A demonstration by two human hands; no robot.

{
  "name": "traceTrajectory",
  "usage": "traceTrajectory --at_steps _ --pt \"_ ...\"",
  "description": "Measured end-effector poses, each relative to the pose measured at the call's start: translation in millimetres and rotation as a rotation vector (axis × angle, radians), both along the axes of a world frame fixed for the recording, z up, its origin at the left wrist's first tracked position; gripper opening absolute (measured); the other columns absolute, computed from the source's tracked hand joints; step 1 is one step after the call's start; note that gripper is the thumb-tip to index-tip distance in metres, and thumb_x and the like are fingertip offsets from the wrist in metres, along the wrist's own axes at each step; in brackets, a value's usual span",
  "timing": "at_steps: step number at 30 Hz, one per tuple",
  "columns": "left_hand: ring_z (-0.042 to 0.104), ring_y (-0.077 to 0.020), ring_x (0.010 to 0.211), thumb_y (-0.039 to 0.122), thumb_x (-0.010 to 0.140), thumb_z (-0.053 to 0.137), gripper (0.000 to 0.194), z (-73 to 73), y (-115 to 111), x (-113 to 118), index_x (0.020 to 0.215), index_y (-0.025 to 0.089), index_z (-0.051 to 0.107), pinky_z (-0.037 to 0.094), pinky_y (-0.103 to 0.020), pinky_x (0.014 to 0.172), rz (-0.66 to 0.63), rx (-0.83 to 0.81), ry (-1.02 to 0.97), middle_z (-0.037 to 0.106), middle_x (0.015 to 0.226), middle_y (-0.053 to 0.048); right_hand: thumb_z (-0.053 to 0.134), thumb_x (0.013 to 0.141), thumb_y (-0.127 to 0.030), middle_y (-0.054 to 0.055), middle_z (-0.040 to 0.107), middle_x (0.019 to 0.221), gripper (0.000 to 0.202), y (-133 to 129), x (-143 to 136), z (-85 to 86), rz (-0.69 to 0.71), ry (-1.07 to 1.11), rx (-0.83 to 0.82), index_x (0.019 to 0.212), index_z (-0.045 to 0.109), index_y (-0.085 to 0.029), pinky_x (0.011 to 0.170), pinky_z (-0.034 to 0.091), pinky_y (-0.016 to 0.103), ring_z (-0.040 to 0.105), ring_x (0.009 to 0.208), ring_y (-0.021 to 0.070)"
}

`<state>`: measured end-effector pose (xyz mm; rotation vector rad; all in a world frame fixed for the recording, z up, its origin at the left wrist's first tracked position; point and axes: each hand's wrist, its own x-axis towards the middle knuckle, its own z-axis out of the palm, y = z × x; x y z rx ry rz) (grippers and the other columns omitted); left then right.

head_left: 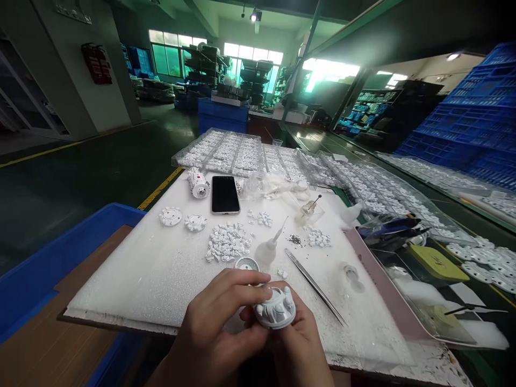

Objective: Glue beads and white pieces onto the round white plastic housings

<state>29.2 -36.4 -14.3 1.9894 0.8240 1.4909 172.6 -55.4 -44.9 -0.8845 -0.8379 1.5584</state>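
A round white plastic part with small raised pieces around its side is held between both hands near the front of the foam-topped table. My left hand has its fingers over the part's upper left edge and its thumb below. Around the right side and underneath, my right hand grips the same part. Just behind my left fingers lies a white ring-shaped part. A dropper bottle stands behind the hands, and steel tweezers lie to their right.
Small white pieces form a pile behind the hands. Farther back are a phone, a white cylindrical model and trays of parts. A pink-edged bin is at right, a blue crate at left.
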Motion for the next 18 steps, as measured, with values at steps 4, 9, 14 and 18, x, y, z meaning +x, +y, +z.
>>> traceTrajectory --at_steps 4,9,14,18 --pt "0.071 -0.0162 0.097 0.0 0.079 0.07 0.031 2.5 -0.3 -1.7 0.103 0.02 0.069 0.057 -0.021 0.086 -0.019 -0.035 -0.029 0.075 0.104 -0.005 0.076 0.08 -0.048 0.003 0.065 0.073 0.033 -2.0 -2.9 6.2 0.015 -0.067 -0.039 0.092 0.068 -0.019 0.057 0.047 0.023 0.063 0.067 0.0162" --pt "0.07 -0.0181 0.091 0.006 0.081 0.073 0.024 8.4 1.0 -3.2 0.101 0.019 0.071 0.058 -0.025 0.082 0.004 -0.016 -0.006 0.075 0.095 -0.006 0.068 0.085 -0.054 0.004 0.067 0.075 0.035 -4.2 -3.3 12.3 0.071 -0.225 0.034 0.092 0.07 -0.02 0.066 0.051 0.028 0.063 0.069 0.0178" --pt "0.071 -0.0181 0.096 0.013 0.081 0.076 0.021 3.1 -1.6 -15.2 0.099 0.023 0.072 0.057 -0.024 0.085 0.003 -0.191 -0.044 0.076 0.098 -0.003 0.066 0.088 -0.055 0.0 0.062 0.063 0.041 -6.3 -9.7 12.3 0.052 -0.227 0.032 0.107 0.064 -0.019 0.054 0.045 0.021 0.057 0.055 0.0116" --pt "0.071 -0.0195 0.097 0.024 0.082 0.077 0.012 -7.0 -2.2 -44.2 0.093 0.025 0.074 0.058 -0.025 0.086 0.208 -0.371 -0.014 0.076 0.099 -0.001 0.07 0.084 -0.054 0.001 0.067 0.073 0.059 -9.7 -19.9 16.6 -0.122 -0.195 -0.048 0.128 0.049 -0.02 0.05 0.046 0.021 0.061 0.055 0.0125"
